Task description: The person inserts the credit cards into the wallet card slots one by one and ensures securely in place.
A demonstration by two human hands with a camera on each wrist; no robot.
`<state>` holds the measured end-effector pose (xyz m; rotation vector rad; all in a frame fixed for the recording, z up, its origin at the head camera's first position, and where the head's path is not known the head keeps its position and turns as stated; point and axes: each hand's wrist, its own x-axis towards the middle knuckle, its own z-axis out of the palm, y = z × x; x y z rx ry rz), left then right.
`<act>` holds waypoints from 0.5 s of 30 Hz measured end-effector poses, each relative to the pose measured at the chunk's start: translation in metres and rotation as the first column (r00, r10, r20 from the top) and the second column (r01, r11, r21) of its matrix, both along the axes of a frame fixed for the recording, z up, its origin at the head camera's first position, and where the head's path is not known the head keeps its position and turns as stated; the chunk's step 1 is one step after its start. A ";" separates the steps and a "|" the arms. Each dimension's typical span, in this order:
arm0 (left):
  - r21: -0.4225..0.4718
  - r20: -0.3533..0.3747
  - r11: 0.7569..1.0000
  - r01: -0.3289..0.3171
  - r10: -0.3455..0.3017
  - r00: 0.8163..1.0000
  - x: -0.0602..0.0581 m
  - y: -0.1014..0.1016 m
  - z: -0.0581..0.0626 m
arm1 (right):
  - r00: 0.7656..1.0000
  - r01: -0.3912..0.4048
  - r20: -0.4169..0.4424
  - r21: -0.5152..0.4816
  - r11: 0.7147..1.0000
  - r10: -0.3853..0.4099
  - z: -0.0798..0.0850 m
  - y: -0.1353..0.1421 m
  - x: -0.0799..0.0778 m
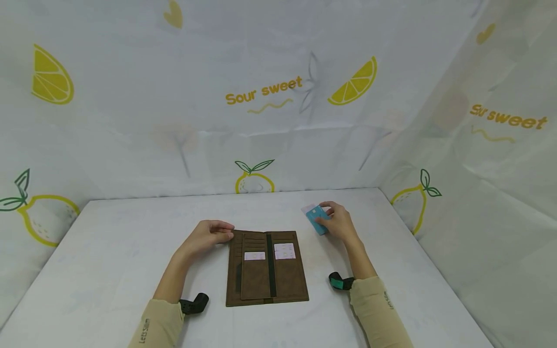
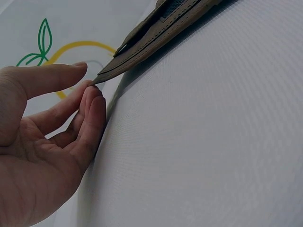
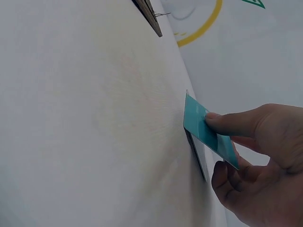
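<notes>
A brown wallet (image 1: 254, 285) lies spread open on the white table, pale pink-and-white cards (image 1: 285, 251) showing in its slots. At its upper left corner is my left hand (image 1: 208, 237). In the left wrist view, the fingertips (image 2: 96, 92) meet the wallet's corner (image 2: 106, 74), while the thumb stands apart above it. To the right of the wallet, my right hand (image 1: 339, 223) pinches a blue card (image 1: 316, 223) with the thumb on its face. A paler card (image 1: 307, 209) peeks out behind it; the right wrist view shows this second card (image 3: 199, 151) below the blue one, close over the table.
The white table (image 1: 130, 270) reaches back to a white curtain (image 1: 130, 145) printed with lemons, which also hangs along the right side. Black wrist devices (image 1: 196, 303) sit at both sleeve cuffs.
</notes>
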<state>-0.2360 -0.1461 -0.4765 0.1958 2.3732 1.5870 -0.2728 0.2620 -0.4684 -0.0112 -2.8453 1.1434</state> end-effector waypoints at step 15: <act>0.016 0.000 1.000 -0.002 0.002 1.000 0.001 0.001 0.000 | 0.996 -0.092 -0.017 -0.062 0.994 0.091 0.005 0.003 -0.002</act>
